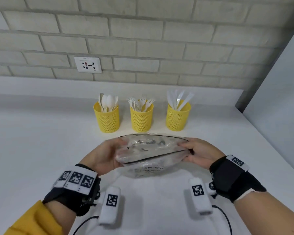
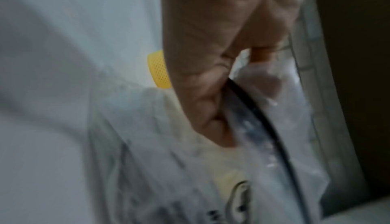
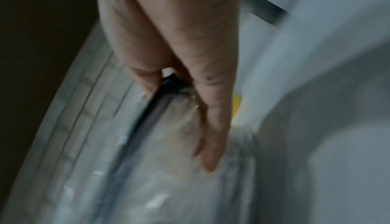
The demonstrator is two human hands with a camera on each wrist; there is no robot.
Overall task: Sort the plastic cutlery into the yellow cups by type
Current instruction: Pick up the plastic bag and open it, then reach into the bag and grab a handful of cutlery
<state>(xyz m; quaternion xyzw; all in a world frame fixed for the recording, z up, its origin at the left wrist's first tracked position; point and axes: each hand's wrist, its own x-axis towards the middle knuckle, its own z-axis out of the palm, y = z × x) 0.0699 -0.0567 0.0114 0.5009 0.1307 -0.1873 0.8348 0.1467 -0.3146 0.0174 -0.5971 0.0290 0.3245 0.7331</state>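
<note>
Both hands, left hand (image 1: 104, 156) and right hand (image 1: 199, 154), grip opposite ends of a clear plastic bag (image 1: 151, 150) held open above the counter (image 1: 41, 133), while spoons (image 1: 108, 100), forks (image 1: 141, 103) and knives (image 1: 178, 99) stand sorted in three yellow cups (image 1: 141, 119) beyond; sorting appears finished, and setting aside the seemingly empty bag likely comes next.

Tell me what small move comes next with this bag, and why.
Probably set the bag aside: both the left hand and right hand hold its ends, it looks empty, and the three cups already hold spoons, forks and knives separately.
</note>
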